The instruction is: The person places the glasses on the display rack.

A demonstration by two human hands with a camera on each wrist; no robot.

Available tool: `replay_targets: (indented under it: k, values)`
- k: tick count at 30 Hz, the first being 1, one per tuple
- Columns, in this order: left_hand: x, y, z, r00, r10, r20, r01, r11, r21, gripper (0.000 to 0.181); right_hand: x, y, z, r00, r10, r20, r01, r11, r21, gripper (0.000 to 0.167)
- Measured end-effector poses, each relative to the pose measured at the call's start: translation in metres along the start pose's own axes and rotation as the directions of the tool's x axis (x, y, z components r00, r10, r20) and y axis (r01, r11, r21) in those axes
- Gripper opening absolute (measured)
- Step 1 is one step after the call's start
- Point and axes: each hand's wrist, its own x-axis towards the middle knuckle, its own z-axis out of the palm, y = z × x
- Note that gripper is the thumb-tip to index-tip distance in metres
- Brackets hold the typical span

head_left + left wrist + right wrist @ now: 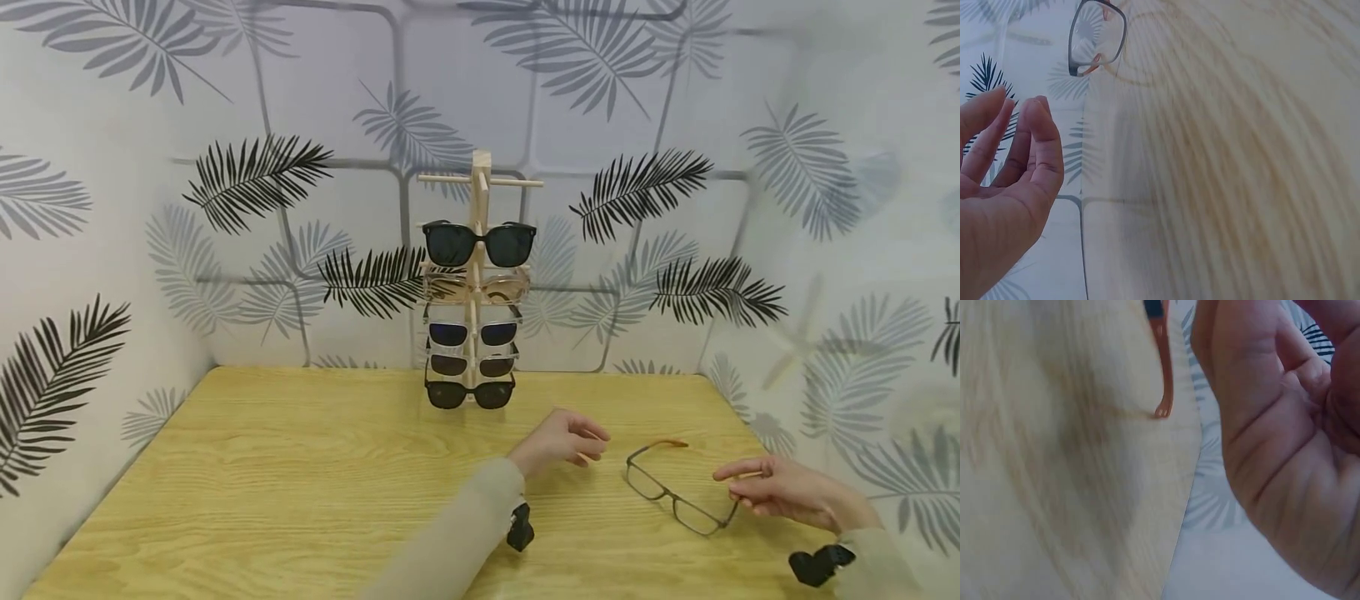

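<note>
A pair of eyeglasses (pixel 664 492) with a thin dark frame, clear lenses and orange-brown temple tips is at the right of the wooden table. My right hand (pixel 802 493) pinches one temple near its hinge, the fingers covering the rest of that temple. The other temple (pixel 1164 375) points away, its orange tip showing in the right wrist view. My left hand (pixel 562 440) hovers left of the eyeglasses, apart from them. Its fingers are loosely bent and hold nothing. In the left wrist view, one lens (pixel 1099 31) appears beyond the fingertips (pixel 1041 119).
A wooden display stand (pixel 482 167) rises at the table's back middle. Several sunglasses hang on it, with black sunglasses (pixel 480 244) uppermost and a bare rod (pixel 442 178) above them. Leaf-patterned walls (pixel 825 208) border the table (pixel 285 467) at the back and sides.
</note>
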Motion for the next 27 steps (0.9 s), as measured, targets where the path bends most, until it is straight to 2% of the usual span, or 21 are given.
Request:
replay_targets:
  k: [6,10,17,22,27]
  values:
    - [0.003,-0.005,0.013,0.999,-0.036,0.027,0.036,0.999,-0.004,0.027,-0.007,0.01,-0.002,0.999,0.044,0.022,-0.045,0.998,0.04,0.032]
    - [0.003,-0.006,0.022,0.998,-0.038,0.046,0.038,0.999,-0.006,0.032,-0.011,0.015,-0.002,0.998,0.058,0.033,-0.06,0.997,0.055,0.032]
    - [0.005,-0.009,0.035,0.998,-0.052,0.047,0.054,0.998,-0.044,0.036,-0.013,0.022,-0.002,0.997,0.07,-0.031,-0.07,0.997,-0.02,0.031]
    - [0.008,-0.011,0.038,0.996,-0.063,0.07,0.067,0.996,-0.054,0.035,-0.011,0.022,-0.002,0.997,0.065,-0.046,-0.065,0.998,-0.01,0.028]
    - [0.007,-0.013,0.036,0.994,-0.072,0.087,0.08,0.992,-0.098,0.037,-0.008,0.021,-0.002,0.999,0.038,-0.038,-0.038,0.999,0.012,0.026]
